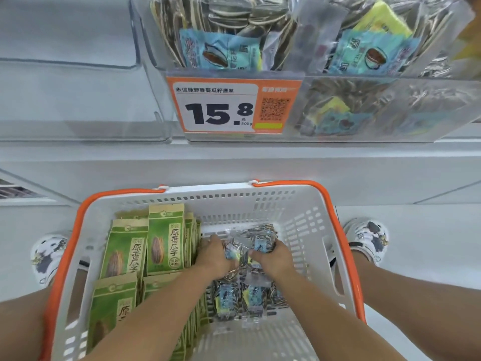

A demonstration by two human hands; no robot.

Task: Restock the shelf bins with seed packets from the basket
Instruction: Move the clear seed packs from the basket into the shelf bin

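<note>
Pickup step: left hand (211, 257) and right hand (273, 259) gripping clear sunflower seed packets (251, 243) low in the white basket (307, 220). Next, probably lifting them to the clear shelf bin (364, 110) above.

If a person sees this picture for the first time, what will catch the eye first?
Probably the orange price tag with its bold 15.8, on the front of a clear bin at top centre. Next, the white basket with orange handles below, green packets standing on its left side. In its middle both hands, left hand and right hand, gather clear seed packets.
</note>
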